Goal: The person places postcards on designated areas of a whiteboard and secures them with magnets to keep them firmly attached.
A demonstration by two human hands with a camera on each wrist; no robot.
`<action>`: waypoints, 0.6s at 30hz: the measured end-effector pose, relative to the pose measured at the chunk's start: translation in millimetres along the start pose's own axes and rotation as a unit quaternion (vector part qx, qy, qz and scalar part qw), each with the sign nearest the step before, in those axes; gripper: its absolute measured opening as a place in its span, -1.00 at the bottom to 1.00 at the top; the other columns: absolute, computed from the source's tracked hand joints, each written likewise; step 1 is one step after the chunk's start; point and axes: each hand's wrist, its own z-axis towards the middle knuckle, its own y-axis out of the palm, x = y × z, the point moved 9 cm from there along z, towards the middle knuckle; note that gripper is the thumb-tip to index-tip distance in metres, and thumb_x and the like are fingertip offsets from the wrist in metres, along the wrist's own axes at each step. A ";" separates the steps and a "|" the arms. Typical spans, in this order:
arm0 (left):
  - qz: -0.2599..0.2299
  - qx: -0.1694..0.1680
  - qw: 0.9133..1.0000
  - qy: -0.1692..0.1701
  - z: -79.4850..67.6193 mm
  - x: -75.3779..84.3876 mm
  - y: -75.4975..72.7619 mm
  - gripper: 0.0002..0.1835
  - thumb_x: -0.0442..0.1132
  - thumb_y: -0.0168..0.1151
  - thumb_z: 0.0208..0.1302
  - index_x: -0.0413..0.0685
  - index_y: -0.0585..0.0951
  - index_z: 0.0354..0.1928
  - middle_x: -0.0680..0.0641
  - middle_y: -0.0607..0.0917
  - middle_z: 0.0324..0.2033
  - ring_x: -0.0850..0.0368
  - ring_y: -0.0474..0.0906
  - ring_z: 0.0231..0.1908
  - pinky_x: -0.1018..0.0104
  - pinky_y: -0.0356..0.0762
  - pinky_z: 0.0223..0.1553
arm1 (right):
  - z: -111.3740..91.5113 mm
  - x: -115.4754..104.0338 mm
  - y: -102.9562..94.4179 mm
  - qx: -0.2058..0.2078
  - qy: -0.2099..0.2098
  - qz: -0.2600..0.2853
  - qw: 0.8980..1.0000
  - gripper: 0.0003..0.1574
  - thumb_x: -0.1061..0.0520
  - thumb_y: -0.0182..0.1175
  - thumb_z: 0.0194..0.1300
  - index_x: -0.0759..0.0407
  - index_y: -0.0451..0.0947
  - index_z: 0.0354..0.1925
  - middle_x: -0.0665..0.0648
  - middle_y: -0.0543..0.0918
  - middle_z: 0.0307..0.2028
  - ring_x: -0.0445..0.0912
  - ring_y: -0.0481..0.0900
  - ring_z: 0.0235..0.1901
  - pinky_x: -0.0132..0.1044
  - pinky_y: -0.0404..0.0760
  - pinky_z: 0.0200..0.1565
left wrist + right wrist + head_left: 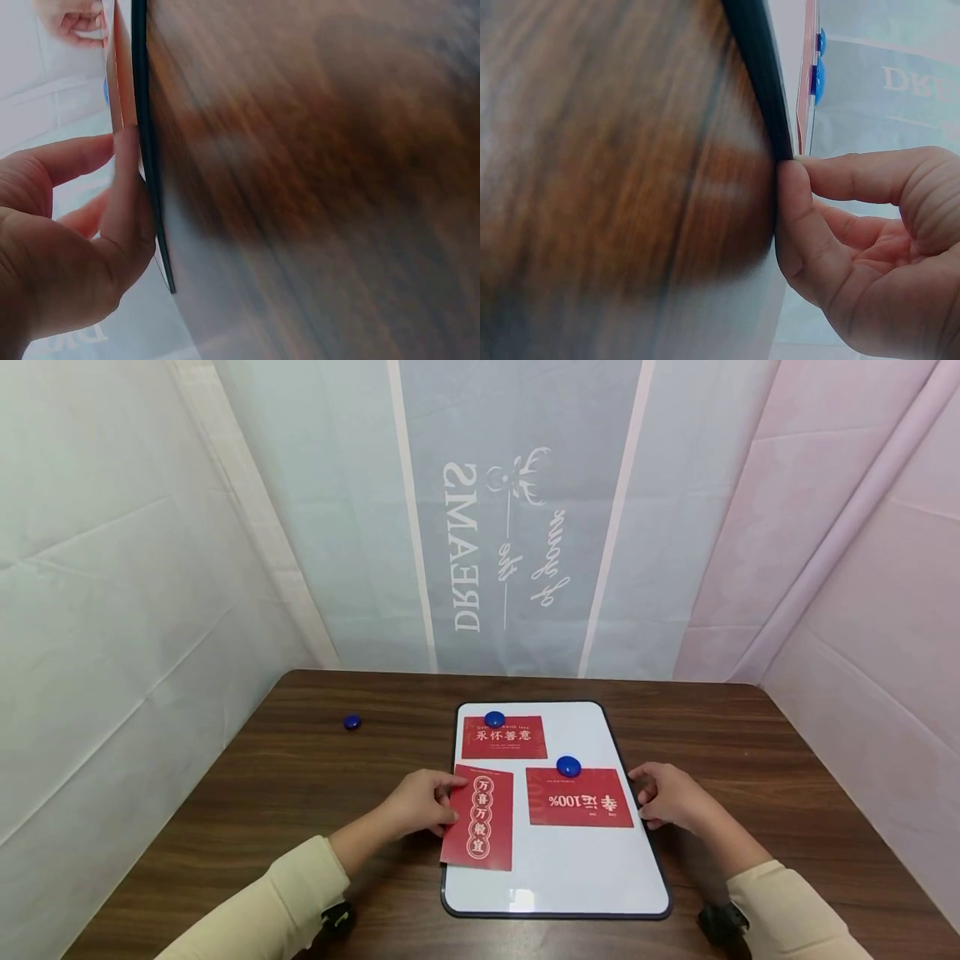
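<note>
A white magnetic whiteboard (577, 877) with a dark frame lies on the wooden table. My left hand (422, 802) pinches the left side of an upright red card (498, 835) with pale Chinese characters, over the board's left edge. In the left wrist view, that card (114, 82) stands slightly off the board between thumb and fingers. At the board's right edge, my right hand (667, 795) grips the frame with thumb and forefinger. Two more red cards, an upper one (480, 748) and a right one (581, 810), each have a blue round magnet (568, 767) at the top edge.
Another blue magnet (352, 722) lies on the table (360, 760) to the left of the board. Behind the table hangs a printed cloth (525, 643), with pale cloth walls on both sides.
</note>
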 end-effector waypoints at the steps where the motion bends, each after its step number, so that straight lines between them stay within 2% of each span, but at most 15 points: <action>1: 0.021 -0.002 1.000 0.005 -0.9 2.6 1.5 -0.42 -0.39 0.42 0.10 -0.16 0.56 0.22 -0.10 0.53 -0.51 0.10 0.55 -0.55 0.29 0.63 -0.52 | -0.3 0.2 -0.1 0.001 0.001 0.001 1.000 -0.21 0.35 0.42 0.05 0.47 0.31 0.21 0.19 0.49 -0.41 0.01 0.51 -0.44 -0.18 0.69 -0.37; 5: 0.109 -0.006 0.994 0.030 -3.4 12.4 6.7 -0.45 -0.31 0.43 0.12 -0.19 0.57 0.20 -0.02 0.54 -0.61 0.15 0.52 -0.66 0.34 0.52 -0.59 | -0.5 -0.9 0.2 0.001 -0.008 0.002 1.000 -0.25 0.39 0.40 0.05 0.48 0.32 0.19 0.19 0.48 -0.42 0.00 0.50 -0.45 -0.18 0.70 -0.38; 10: 0.192 -0.015 0.980 0.053 -2.8 18.6 13.7 -0.47 -0.25 0.44 0.11 -0.19 0.60 0.17 0.04 0.50 -0.62 0.19 0.44 -0.63 0.38 0.41 -0.59 | -0.1 -1.7 0.0 0.001 -0.014 0.000 1.000 -0.28 0.41 0.38 0.06 0.49 0.33 0.17 0.18 0.47 -0.43 -0.01 0.49 -0.44 -0.17 0.69 -0.40; 12: 0.212 -0.018 0.976 0.053 -2.5 19.9 15.6 -0.47 -0.22 0.45 0.11 -0.18 0.61 0.16 0.03 0.52 -0.58 0.18 0.43 -0.59 0.38 0.40 -0.56 | 0.1 -1.7 -0.2 0.001 -0.013 -0.001 1.000 -0.28 0.40 0.39 0.06 0.49 0.33 0.17 0.18 0.47 -0.43 -0.01 0.49 -0.44 -0.17 0.69 -0.39; 18: 0.264 -0.028 0.963 0.051 -3.8 26.6 20.5 -0.44 -0.17 0.49 0.06 -0.16 0.62 0.15 -0.04 0.67 -0.24 0.19 0.44 -0.40 0.36 0.46 -0.42 | -0.1 -1.4 0.3 -0.002 -0.011 0.002 1.000 -0.28 0.40 0.38 0.07 0.49 0.33 0.17 0.18 0.47 -0.44 -0.01 0.49 -0.45 -0.18 0.69 -0.39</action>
